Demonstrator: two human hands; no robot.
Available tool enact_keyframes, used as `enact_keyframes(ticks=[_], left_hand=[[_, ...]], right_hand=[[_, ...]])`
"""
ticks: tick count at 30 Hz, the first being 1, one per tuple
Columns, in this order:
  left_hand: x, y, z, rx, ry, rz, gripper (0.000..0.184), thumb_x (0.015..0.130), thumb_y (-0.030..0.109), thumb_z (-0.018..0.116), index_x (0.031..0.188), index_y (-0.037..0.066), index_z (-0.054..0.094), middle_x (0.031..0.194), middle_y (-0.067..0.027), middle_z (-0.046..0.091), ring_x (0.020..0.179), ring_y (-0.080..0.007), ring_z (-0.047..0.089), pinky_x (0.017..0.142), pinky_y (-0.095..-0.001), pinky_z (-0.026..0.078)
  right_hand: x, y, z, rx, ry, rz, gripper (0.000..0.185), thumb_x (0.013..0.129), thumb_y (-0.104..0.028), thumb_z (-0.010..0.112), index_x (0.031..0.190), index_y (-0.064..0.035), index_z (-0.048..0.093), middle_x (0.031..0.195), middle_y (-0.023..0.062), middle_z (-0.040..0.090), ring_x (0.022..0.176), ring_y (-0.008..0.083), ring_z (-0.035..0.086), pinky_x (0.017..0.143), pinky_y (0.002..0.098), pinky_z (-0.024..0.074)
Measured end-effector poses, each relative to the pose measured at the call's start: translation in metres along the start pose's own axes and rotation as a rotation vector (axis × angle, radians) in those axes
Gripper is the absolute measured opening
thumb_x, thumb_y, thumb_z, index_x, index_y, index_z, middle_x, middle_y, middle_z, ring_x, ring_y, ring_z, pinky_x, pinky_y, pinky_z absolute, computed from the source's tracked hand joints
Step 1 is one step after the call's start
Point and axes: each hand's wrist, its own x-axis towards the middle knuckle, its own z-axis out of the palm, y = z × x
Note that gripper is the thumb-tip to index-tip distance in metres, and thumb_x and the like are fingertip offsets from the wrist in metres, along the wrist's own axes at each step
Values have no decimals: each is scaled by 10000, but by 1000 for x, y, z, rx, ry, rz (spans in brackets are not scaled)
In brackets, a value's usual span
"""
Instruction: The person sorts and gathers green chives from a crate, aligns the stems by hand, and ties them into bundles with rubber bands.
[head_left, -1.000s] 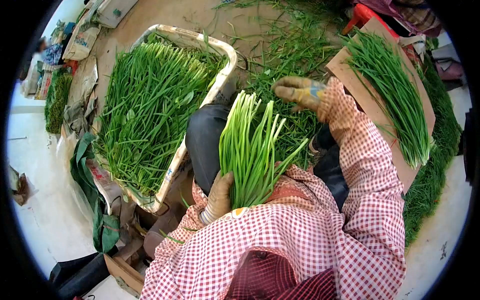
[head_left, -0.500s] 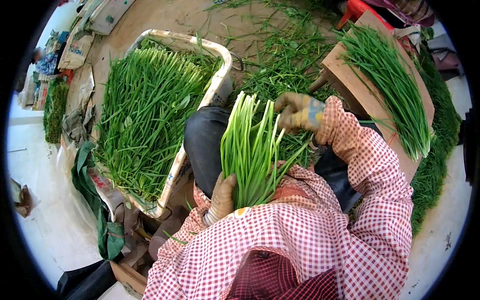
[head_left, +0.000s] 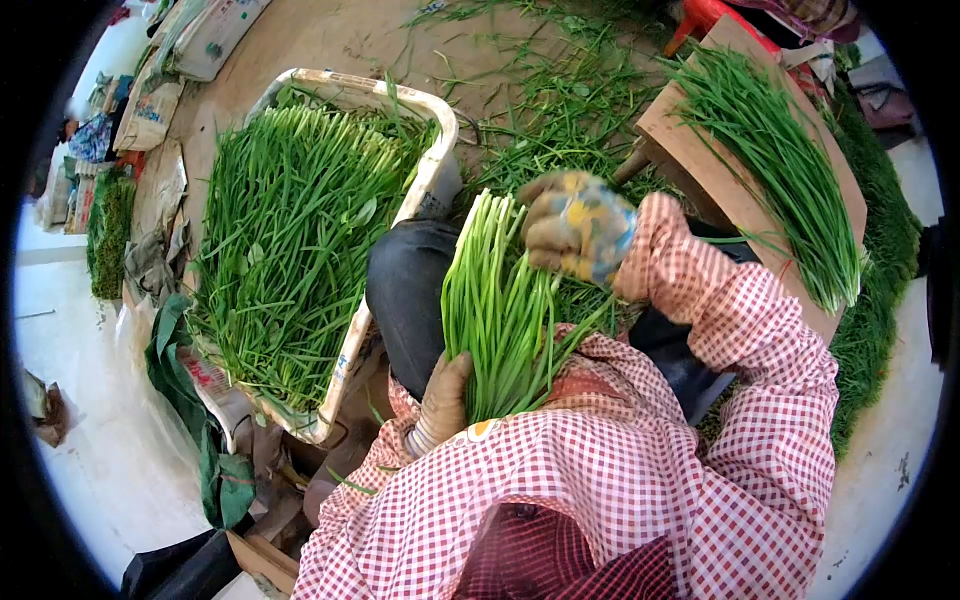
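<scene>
My left hand [head_left: 445, 400], in a brown work glove, is wrapped round the lower, leafy part of a bunch of garlic chives [head_left: 495, 310]. The pale stem ends point up and away from my lap. My right hand [head_left: 575, 228], in a brown glove with yellow and blue patches, is slightly blurred. Its fingers are curled at the stem ends on the bunch's right side, closed on some chives there. The exact fingertip contact is partly hidden by the hand itself.
A white crate [head_left: 440, 150] full of chives stands left of my knee. More chives [head_left: 775, 160] lie on a wooden board [head_left: 660, 120] at the right. Loose leaves [head_left: 565, 130] litter the floor ahead. A green cloth [head_left: 175, 360] hangs beside the crate.
My right hand has moved left against the stem ends, turning its back up as its fingers curl in. My left hand and the bunch have hardly moved.
</scene>
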Motion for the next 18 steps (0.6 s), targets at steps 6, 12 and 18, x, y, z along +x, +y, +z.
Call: enact_keyframes(ticks=[6, 12, 18], left_hand=[[-6, 3, -3, -97, -7, -79, 541, 911, 399, 502, 1296, 20, 467, 1224, -135, 571, 1078, -245, 573, 952, -385, 458], [-2, 0, -10, -104, -28, -134, 561, 903, 447, 532, 1288, 40, 491, 1232, -111, 571, 1094, -228, 563, 961, -378, 454], [-1, 6, -3, 18, -6, -83, 602, 895, 483, 540, 1296, 39, 477, 1224, -94, 566, 1086, -204, 554, 955, -355, 453]], right_hand=[[0, 101, -49, -199, 318, 962, 373, 914, -175, 538, 1275, -102, 482, 1230, 193, 515, 1098, 283, 520, 902, 391, 466], [28, 45, -32, 851, -275, 669, 862, 748, -532, 716, 1396, -114, 332, 1324, 264, 449, 1262, 345, 430, 1038, 451, 386], [47, 26, 5, 829, -305, 425, 646, 745, -334, 736, 1256, -47, 465, 1129, 145, 592, 1001, 233, 586, 876, 356, 481]])
